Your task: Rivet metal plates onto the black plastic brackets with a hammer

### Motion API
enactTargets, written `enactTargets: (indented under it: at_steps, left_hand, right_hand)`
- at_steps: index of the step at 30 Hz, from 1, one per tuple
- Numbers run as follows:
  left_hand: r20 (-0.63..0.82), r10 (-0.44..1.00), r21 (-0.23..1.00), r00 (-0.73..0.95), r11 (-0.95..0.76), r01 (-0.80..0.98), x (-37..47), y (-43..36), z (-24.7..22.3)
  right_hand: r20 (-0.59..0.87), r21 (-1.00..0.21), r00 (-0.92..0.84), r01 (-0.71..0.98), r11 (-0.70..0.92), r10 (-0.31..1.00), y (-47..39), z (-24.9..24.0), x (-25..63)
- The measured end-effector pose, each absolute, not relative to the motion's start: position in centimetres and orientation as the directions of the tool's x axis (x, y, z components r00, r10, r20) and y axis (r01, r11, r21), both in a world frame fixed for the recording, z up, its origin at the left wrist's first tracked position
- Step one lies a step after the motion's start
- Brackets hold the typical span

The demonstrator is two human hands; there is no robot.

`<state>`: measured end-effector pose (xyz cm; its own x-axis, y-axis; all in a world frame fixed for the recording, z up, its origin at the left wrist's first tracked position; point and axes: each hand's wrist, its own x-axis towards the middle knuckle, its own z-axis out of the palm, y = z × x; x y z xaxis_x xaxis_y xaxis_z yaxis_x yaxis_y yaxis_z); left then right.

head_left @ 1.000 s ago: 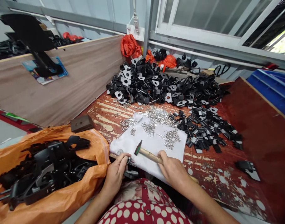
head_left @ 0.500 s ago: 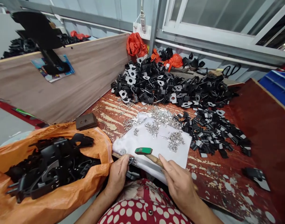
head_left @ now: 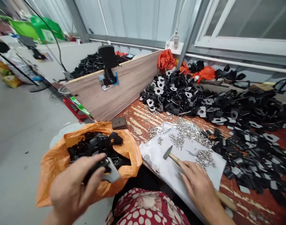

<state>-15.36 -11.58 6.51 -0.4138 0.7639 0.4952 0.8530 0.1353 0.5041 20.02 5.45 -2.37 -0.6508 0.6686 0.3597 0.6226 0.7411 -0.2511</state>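
Head view, the only one: L hand (head_left: 78, 184) has a black-and-grey part (head_left: 112, 173) pinched btwn thumb & fingers, up in front of the orange bag (head_left: 51, 175) from this angle. Hand's a bit blurred, so can't tell exactly how the fingers sit on the part, or if it touches the bag. Bag sits L of the table (head_left: 137, 126), w/ more black parts (head_left: 98, 143) inside.

R hand (head_left: 200, 181) has the hammer (head_left: 174, 158): fingers curled over the mid-handle, head pointing away from the body, butt sticking out behind the palm. Can't tell how tight the grip is, or whether the head rests on the white cloth (head_left: 171, 178). Small metal pieces (head_left: 205, 157) lie in piles on the cloth, just beyond the hammer.

To do it well, I'd say: firm pinch on L, part clear of the bag's folded rim so the grey edge doesn't snag; no release while it's high, or it may bounce or scratch. R should stay quiet & low, hammer head short of the metal pieces, else they'd scatter. Eyes on L hand, as R needs no aim for now. Watch the elbow/sleeve side too: butt is near the table's front edge, so don't let it catch.
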Motion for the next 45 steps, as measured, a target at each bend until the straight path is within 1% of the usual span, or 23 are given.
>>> enactTargets:
  at_steps: [2, 3, 4, 8, 11, 12, 15, 17, 20, 23, 26, 29, 32, 34, 36, 38, 40, 41, 42, 44, 45]
  left_hand:
    - [0.482, 0.783, 0.277, -0.395, 0.291, 0.916, -19.4, -11.8, 6.8]
    - [0.461, 0.799, 0.201, -0.385, 0.329, 0.923, -20.9, -11.6, 6.8]
    - [0.449, 0.812, 0.154, -0.373, 0.341, 0.928, -22.1, -11.0, 6.7]
    - [0.398, 0.874, 0.074, -0.278, 0.271, 0.960, -23.6, -7.9, 6.1]
    - [0.323, 0.924, 0.042, -0.204, 0.202, 0.979, -23.9, -5.4, 5.1]
    - [0.274, 0.943, 0.058, -0.190, 0.181, 0.982, -24.1, -4.7, 4.7]
    - [0.123, 0.980, 0.164, -0.158, 0.137, 0.977, -25.6, -3.2, 3.7]
    - [0.074, 0.989, 0.215, -0.130, 0.112, 0.970, -26.7, -3.1, 3.3]
    - [0.041, 0.995, 0.260, -0.091, 0.077, 0.962, -28.2, -4.1, 3.0]
    - [0.007, 0.990, 0.305, -0.142, 0.133, 0.943, -29.9, -5.5, 2.2]
    - [-0.024, 0.969, 0.332, -0.246, 0.240, 0.912, -32.1, -6.4, 1.1]
    - [-0.058, 0.965, 0.361, -0.257, 0.260, 0.895, -34.0, -6.8, 0.5]
    - [-0.041, 0.956, 0.360, -0.289, 0.284, 0.889, -34.6, -6.8, 0.6]
    - [-0.006, 0.947, 0.350, -0.322, 0.304, 0.886, -34.2, -6.9, 1.1]
    - [0.020, 0.947, 0.344, -0.322, 0.296, 0.891, -33.2, -7.7, 2.1]
    - [0.071, 0.952, 0.329, -0.299, 0.260, 0.908, -31.4, -9.3, 3.3]
    - [0.178, 0.949, 0.309, -0.262, 0.198, 0.930, -28.9, -11.4, 4.5]
    - [0.207, 0.952, 0.326, -0.225, 0.150, 0.933, -27.4, -12.5, 5.0]
    - [0.211, 0.964, 0.374, -0.161, 0.073, 0.925, -25.9, -13.6, 5.3]
    - [0.070, 0.997, 0.479, -0.033, -0.005, 0.878, -23.1, -15.6, 5.2]
    - [0.031, 0.999, 0.495, -0.030, 0.011, 0.869, -22.0, -16.5, 4.7]
  right_hand:
    - [0.334, -0.322, -0.705, 0.539, 0.779, 0.626, 5.7, -1.5, 18.0]
    - [0.306, -0.352, -0.736, 0.502, 0.790, 0.604, 5.8, -1.0, 16.7]
    - [0.271, -0.379, -0.766, 0.472, 0.796, 0.583, 6.0, -0.6, 15.2]
    - [0.137, -0.444, -0.841, 0.420, 0.792, 0.523, 8.0, 0.6, 7.8]
    - [0.078, -0.494, -0.820, 0.462, 0.736, 0.567, 10.1, 0.7, 1.6]
    - [0.066, -0.510, -0.803, 0.483, 0.712, 0.592, 10.7, 0.4, -0.4]
    - [0.056, -0.540, -0.752, 0.530, 0.653, 0.657, 11.6, -0.9, -5.6]
    - [0.060, -0.567, -0.727, 0.540, 0.622, 0.685, 11.6, -2.2, -8.0]
    - [0.066, -0.637, -0.685, 0.531, 0.559, 0.726, 11.8, -3.9, -10.1]
    - [0.064, -0.688, -0.649, 0.522, 0.505, 0.758, 13.2, -4.9, -10.8]
    - [0.060, -0.674, -0.652, 0.532, 0.513, 0.755, 15.6, -4.5, -10.3]
    - [0.066, -0.598, -0.690, 0.550, 0.582, 0.721, 17.5, -2.7, -9.3]
    - [0.132, -0.503, -0.733, 0.531, 0.682, 0.667, 18.0, -0.5, -9.5]
    - [0.185, -0.453, -0.785, 0.466, 0.760, 0.592, 17.9, 0.5, -10.9]
    - [0.202, -0.422, -0.857, 0.360, 0.832, 0.473, 17.9, 0.8, -12.9]
    - [0.182, -0.416, -0.920, 0.248, 0.875, 0.348, 18.1, 0.5, -14.9]
    - [0.156, -0.429, -0.954, 0.166, 0.888, 0.254, 18.5, -0.2, -16.1]
    - [0.150, -0.438, -0.963, 0.138, 0.888, 0.224, 18.6, -0.6, -16.4]
    - [0.150, -0.446, -0.967, 0.120, 0.887, 0.206, 18.7, -1.0, -16.5]
    - [0.165, -0.457, -0.962, 0.122, 0.881, 0.219, 18.8, -1.8, -16.3]
    - [0.174, -0.464, -0.952, 0.147, 0.874, 0.252, 18.8, -2.2, -16.2]
